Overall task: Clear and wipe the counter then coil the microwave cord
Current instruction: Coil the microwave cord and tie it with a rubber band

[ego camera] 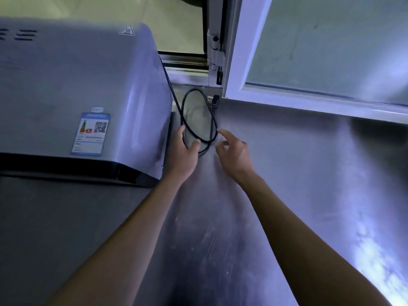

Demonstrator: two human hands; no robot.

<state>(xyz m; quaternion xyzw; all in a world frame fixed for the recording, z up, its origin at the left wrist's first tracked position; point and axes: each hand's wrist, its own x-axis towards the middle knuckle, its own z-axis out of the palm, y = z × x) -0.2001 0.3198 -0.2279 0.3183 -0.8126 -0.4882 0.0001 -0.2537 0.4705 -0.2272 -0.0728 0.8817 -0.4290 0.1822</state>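
Black and thin, the microwave cord (199, 120) lies on the steel counter (287, 173) in one long oval loop just to the right of the microwave (77, 96). The loop's long axis runs from the near side, by the hands, away toward the window frame (234, 62) at the back, and its plug (215, 102) sits at the far right end, close under the frame's corner. A straight run of cord climbs from the loop up along the microwave's rear right edge.

The left hand (184, 155) rests at the near end of the loop, fingers and thumb curled around the cord there. The right hand (234, 153) hovers just right of the loop, fingers loosely spread and holding nothing, its forefinger reaching toward the cord's right side. A label (91, 133) sticks on the microwave's top.
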